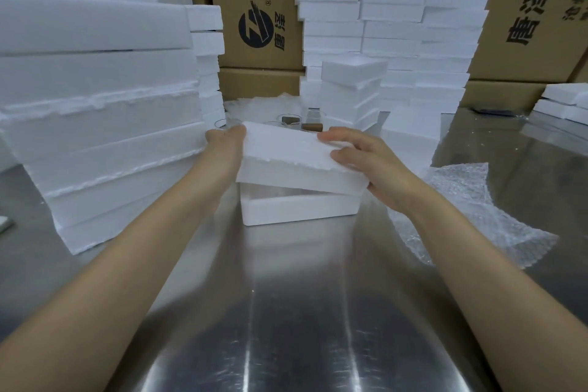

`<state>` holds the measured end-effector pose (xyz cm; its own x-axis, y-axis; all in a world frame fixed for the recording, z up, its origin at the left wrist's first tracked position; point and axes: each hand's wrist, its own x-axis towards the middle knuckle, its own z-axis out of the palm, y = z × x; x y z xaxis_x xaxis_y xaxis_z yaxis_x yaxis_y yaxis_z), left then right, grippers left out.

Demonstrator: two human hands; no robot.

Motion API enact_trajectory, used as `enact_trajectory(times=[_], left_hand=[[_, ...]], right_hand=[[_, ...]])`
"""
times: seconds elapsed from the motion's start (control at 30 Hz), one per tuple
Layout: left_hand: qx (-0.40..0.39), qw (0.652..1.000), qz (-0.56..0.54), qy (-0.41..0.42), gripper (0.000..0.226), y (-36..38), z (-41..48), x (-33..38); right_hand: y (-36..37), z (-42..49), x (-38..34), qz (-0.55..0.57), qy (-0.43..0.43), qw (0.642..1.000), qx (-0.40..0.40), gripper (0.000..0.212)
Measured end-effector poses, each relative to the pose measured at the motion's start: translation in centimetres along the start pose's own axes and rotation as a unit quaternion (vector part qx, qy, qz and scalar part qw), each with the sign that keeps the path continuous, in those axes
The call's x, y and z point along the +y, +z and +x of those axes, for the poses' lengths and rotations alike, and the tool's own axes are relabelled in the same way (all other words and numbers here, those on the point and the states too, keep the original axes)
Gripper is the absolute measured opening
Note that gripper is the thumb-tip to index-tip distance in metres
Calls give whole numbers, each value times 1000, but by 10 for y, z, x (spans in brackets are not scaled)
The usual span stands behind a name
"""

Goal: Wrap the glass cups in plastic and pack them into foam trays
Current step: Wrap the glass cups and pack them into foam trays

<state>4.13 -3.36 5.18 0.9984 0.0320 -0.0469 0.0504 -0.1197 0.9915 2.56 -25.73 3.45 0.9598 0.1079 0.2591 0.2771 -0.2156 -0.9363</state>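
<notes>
The left hand (224, 137) and right hand (359, 157) grip the 2 ends of the foam lid (286, 153), lying crosswise, tilted over the tray (296, 208) at centre

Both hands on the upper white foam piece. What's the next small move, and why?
Probably lower the white foam lid flat onto the white foam tray under it: left hand and right hand hold it tilted, with a gap showing between the two.
</notes>
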Motion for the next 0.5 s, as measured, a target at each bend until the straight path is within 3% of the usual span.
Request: enact_trajectory(times=[0.1,0.2,0.27,0.37,0.5], left_hand=[[-59,998,-21,22,31,0,-6,1],[-63,995,-70,19,15,2,-4,-1],[-37,996,-82,-11,16,9,-6,1],[-69,992,-105,-32,21,9,-9,0],[-23,997,-69,-31,10,13,-9,1]], right_hand=[[2,2,1,-28,-1,999,39,15],[3,2,3,-37,4,997,64,12],[3,3,5,-42,3,997,70,9],[4,4,5,-27,7,998,54,8],[1,5,5,-10,18,1000,12,5]])
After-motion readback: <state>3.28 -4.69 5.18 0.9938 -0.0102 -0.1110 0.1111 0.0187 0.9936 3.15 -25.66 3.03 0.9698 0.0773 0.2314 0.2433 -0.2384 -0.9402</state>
